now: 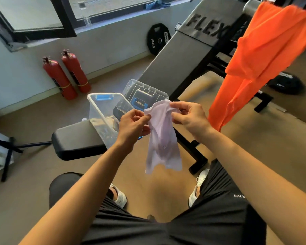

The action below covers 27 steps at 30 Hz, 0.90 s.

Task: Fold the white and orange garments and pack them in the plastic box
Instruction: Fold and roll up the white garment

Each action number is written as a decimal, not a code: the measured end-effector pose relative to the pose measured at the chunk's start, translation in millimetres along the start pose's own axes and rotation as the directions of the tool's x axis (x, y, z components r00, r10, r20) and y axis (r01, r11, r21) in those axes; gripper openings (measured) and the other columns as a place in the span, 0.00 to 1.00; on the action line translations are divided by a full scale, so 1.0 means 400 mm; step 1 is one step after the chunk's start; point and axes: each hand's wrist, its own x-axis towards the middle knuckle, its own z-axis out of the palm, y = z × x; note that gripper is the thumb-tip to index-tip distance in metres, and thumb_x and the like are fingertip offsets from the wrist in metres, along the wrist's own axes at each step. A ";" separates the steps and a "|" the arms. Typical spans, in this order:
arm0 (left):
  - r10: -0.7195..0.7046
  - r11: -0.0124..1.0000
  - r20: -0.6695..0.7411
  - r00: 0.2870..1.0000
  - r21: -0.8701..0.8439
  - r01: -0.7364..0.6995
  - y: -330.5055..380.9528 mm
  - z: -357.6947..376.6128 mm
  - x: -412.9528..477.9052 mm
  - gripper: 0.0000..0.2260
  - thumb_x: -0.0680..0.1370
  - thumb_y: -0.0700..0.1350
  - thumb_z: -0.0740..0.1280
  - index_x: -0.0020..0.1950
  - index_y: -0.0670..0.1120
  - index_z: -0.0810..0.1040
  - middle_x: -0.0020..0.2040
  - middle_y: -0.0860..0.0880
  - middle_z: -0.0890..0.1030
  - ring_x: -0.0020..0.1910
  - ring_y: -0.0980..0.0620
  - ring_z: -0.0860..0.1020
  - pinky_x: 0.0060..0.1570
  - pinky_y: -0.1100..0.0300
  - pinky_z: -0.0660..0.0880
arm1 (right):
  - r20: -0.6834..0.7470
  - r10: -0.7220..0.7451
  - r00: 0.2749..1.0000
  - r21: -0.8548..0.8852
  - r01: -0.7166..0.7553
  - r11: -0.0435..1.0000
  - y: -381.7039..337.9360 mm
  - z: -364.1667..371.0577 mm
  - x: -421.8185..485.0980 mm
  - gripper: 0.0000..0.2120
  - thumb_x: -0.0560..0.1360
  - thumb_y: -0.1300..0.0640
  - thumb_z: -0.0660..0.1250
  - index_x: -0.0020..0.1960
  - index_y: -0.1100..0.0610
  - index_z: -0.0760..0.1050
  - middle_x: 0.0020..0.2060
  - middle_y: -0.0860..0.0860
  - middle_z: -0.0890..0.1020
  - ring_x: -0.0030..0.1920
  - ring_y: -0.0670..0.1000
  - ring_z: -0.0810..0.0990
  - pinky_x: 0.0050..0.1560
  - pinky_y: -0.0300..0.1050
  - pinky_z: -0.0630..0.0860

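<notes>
Straight ahead in the head view, I see the white garment [163,144] held up in both hands. My left hand [133,123] pinches one top edge and my right hand [187,115] pinches the other, so the cloth hangs loose above the floor. Just behind the left hand, the plastic box [102,110] stands open on the black bench pad [78,140], with its lid [145,96] propped behind it. Up right, the orange garment [265,55] hangs draped, well apart from the box. Two fire extinguishers [67,75] lean by the wall.

two red fire extinguishers [66,75] by wall
</notes>
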 end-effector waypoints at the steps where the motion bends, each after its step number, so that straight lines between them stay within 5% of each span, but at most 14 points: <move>1: 0.010 1.000 0.006 1.000 -0.006 -0.010 0.010 0.013 0.000 0.07 0.79 0.45 0.71 0.47 0.43 0.77 0.47 0.39 0.85 0.44 0.41 0.86 0.44 0.49 0.85 | 0.021 -0.018 1.000 -0.015 0.018 1.000 -0.004 0.000 -0.002 0.18 0.76 0.65 0.72 0.66 0.60 0.79 0.55 0.56 0.85 0.54 0.53 0.85 0.57 0.47 0.83; 7: 0.105 0.994 0.092 0.990 -0.041 -0.101 0.062 0.080 0.004 0.04 0.79 0.43 0.72 0.49 0.42 0.81 0.46 0.39 0.86 0.44 0.45 0.87 0.44 0.54 0.84 | 0.059 -0.163 0.985 -0.086 0.168 0.982 -0.008 0.012 -0.011 0.23 0.72 0.59 0.78 0.65 0.58 0.79 0.59 0.55 0.83 0.57 0.53 0.84 0.56 0.49 0.83; 12: 0.166 0.986 0.279 0.946 -0.030 -0.165 0.058 0.082 -0.022 0.09 0.82 0.42 0.67 0.60 0.43 0.83 0.53 0.42 0.85 0.50 0.46 0.85 0.47 0.58 0.83 | -0.033 -0.201 0.979 -0.042 0.200 0.979 -0.006 0.000 -0.020 0.12 0.74 0.61 0.75 0.57 0.59 0.82 0.43 0.50 0.85 0.42 0.43 0.85 0.46 0.42 0.84; 15: 0.215 0.976 0.191 0.958 -0.080 -0.203 0.026 0.040 -0.038 0.10 0.82 0.41 0.66 0.59 0.41 0.83 0.51 0.40 0.85 0.45 0.45 0.86 0.43 0.58 0.82 | 0.032 -0.233 0.972 -0.033 0.234 0.972 -0.010 -0.013 -0.022 0.08 0.76 0.63 0.73 0.55 0.61 0.83 0.43 0.53 0.85 0.42 0.46 0.84 0.46 0.44 0.84; 19: 0.138 0.989 0.035 0.990 -0.054 -0.136 -0.073 -0.020 -0.031 0.10 0.77 0.46 0.71 0.57 0.45 0.83 0.48 0.46 0.85 0.46 0.49 0.84 0.43 0.58 0.80 | 0.067 -0.254 0.965 0.037 0.252 0.967 -0.036 -0.029 -0.014 0.05 0.76 0.64 0.73 0.51 0.60 0.83 0.42 0.54 0.83 0.41 0.49 0.79 0.44 0.41 0.78; 24: 0.020 0.990 0.186 0.982 0.134 -0.045 -0.226 0.000 -0.036 0.25 0.70 0.54 0.79 0.65 0.53 0.78 0.64 0.52 0.81 0.65 0.51 0.78 0.62 0.58 0.75 | 0.061 -0.258 0.964 0.195 0.242 0.951 -0.081 -0.069 -0.001 0.05 0.75 0.63 0.73 0.50 0.56 0.81 0.40 0.51 0.82 0.42 0.49 0.78 0.46 0.42 0.78; 27: -0.041 0.990 0.326 0.945 0.142 -0.006 -0.273 0.053 -0.048 0.31 0.67 0.58 0.79 0.68 0.56 0.76 0.66 0.54 0.80 0.66 0.53 0.76 0.65 0.55 0.73 | 0.020 -0.265 0.964 0.256 0.252 0.933 -0.100 -0.090 -0.001 0.06 0.74 0.61 0.74 0.51 0.58 0.80 0.43 0.58 0.81 0.45 0.56 0.77 0.50 0.55 0.78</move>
